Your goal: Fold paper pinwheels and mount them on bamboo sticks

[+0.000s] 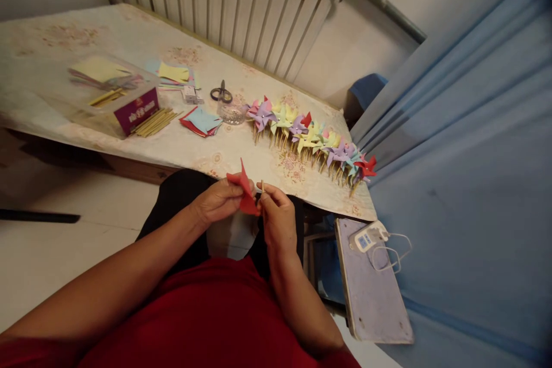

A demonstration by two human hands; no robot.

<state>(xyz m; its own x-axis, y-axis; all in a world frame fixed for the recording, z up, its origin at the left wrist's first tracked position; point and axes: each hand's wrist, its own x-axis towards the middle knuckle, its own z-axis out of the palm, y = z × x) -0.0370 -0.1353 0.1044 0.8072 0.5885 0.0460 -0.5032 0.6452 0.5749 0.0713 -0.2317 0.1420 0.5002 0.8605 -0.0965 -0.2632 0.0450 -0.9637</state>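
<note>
My left hand [222, 200] is closed on a red paper pinwheel [247, 198], whose folded points stick up above the fingers. Close beside it, my right hand [278, 213] grips a thin wooden stick [263, 187], its top end showing between thumb and fingers. Stick and paper meet or nearly meet; the fingers hide whether they are joined. Both hands are over my lap, just in front of the table edge. Beyond them, a row of finished-looking pinwheels [302, 126] in several colours lies along the right part of the table.
On the tablecloth [190, 152] are blue and red paper pieces [202, 121], a bundle of sticks [155, 122], a plastic box [144, 95], a dish of small pins [233, 113], scissors [221, 93] and yellow paper [173, 72]. A power strip [368, 237] rests on a stool [375, 299] at right.
</note>
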